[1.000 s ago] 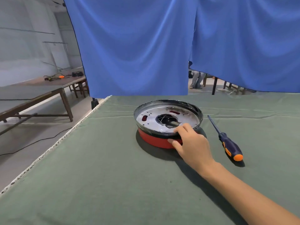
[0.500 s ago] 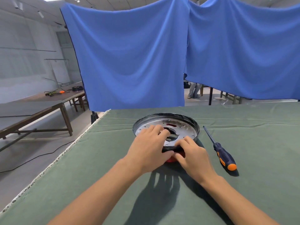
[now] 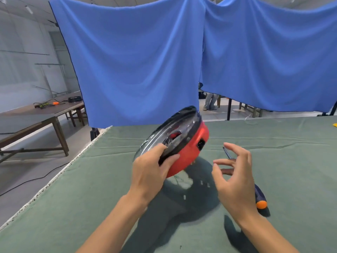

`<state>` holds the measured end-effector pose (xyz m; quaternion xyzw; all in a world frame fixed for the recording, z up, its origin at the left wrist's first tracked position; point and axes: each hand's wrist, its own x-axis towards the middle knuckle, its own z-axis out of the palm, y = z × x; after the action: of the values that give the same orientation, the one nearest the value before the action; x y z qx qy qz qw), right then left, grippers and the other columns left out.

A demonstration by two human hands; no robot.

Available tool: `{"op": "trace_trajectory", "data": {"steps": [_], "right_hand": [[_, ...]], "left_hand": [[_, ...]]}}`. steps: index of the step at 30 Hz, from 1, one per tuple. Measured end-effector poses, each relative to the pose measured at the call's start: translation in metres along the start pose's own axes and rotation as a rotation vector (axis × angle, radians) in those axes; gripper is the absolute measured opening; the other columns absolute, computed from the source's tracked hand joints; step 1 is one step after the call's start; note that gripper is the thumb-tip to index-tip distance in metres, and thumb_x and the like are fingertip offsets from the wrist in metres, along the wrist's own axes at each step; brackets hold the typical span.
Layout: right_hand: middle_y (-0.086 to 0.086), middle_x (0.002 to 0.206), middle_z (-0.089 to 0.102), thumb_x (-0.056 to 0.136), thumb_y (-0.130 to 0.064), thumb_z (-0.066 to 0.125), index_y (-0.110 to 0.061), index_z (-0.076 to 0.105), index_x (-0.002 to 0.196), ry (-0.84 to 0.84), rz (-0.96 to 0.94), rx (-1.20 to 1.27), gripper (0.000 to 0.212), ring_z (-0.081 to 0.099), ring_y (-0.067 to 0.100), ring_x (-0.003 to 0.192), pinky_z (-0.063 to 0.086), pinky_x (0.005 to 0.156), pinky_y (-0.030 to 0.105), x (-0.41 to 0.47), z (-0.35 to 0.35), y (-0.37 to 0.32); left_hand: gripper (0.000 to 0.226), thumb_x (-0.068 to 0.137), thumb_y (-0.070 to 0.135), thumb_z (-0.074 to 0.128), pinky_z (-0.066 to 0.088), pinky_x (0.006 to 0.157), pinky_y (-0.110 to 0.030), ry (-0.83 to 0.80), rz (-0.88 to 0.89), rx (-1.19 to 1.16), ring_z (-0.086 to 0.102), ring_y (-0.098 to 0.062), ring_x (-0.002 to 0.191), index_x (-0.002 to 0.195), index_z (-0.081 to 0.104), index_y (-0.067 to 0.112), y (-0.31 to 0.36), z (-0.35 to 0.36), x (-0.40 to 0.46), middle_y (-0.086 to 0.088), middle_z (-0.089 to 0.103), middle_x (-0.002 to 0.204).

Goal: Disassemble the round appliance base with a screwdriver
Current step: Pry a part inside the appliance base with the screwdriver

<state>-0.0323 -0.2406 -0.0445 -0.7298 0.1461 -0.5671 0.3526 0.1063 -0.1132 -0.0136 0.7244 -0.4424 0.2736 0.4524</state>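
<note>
Green cloth (image 3: 73, 207) covers the table — blue curtains (image 3: 136, 61) behind.

green cloth-covered table (image 3: 291, 161), screwdriver (image 3: 259, 197) flat on it at right, yellow scrap (image 3: 334, 125) at far right edge

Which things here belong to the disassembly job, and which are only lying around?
Belong to the job:
- round appliance base, red, tilted, gripped by the left hand
- screwdriver, lying on the green cloth, partly behind the empty right hand

Just lying about:
- blue curtains
- wooden side table with cables and a small orange item
- yellow scrap at the far right edge
</note>
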Motion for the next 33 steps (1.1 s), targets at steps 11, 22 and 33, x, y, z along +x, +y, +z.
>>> {"op": "trace_trajectory", "data": {"steps": [11, 22, 33], "right_hand": [[-0.024, 0.111, 0.047, 0.086, -0.031, 0.064, -0.048, 0.047, 0.104, -0.131, 0.082, -0.058, 0.030, 0.057, -0.002, 0.099, 0.046, 0.070, 0.014, -0.002, 0.003, 0.000], [-0.027, 0.115, 0.045, 0.066, -0.076, 0.055, -0.049, 0.057, 0.097, -0.334, -0.042, -0.265, 0.041, 0.040, -0.006, 0.110, 0.035, 0.081, 0.013, 0.006, -0.008, 0.002], [-0.029, 0.098, 0.045, 0.058, -0.082, 0.055, -0.045, 0.052, 0.076, -0.349, -0.071, -0.351, 0.041, 0.041, -0.002, 0.092, 0.034, 0.062, 0.015, -0.003, 0.004, 0.001]], "left_hand": [[0.028, 0.091, 0.034, 0.059, 0.052, 0.077, -0.035, 0.475, -0.880, -0.959, 0.060, -0.014, 0.072, 0.073, 0.064, 0.014, 0.004, -0.016, 0.012, 0.004, 0.069, 0.073], [0.046, 0.100, 0.037, 0.041, 0.038, 0.106, -0.047, 0.224, -1.378, -1.443, 0.054, -0.030, 0.119, 0.128, 0.055, 0.005, -0.026, 0.003, -0.007, -0.017, 0.059, 0.127], [0.036, 0.094, 0.036, 0.046, 0.037, 0.103, -0.040, 0.087, -1.142, -0.303, 0.049, -0.028, 0.115, 0.115, 0.058, 0.010, -0.046, 0.002, -0.016, -0.011, 0.057, 0.120]]}}
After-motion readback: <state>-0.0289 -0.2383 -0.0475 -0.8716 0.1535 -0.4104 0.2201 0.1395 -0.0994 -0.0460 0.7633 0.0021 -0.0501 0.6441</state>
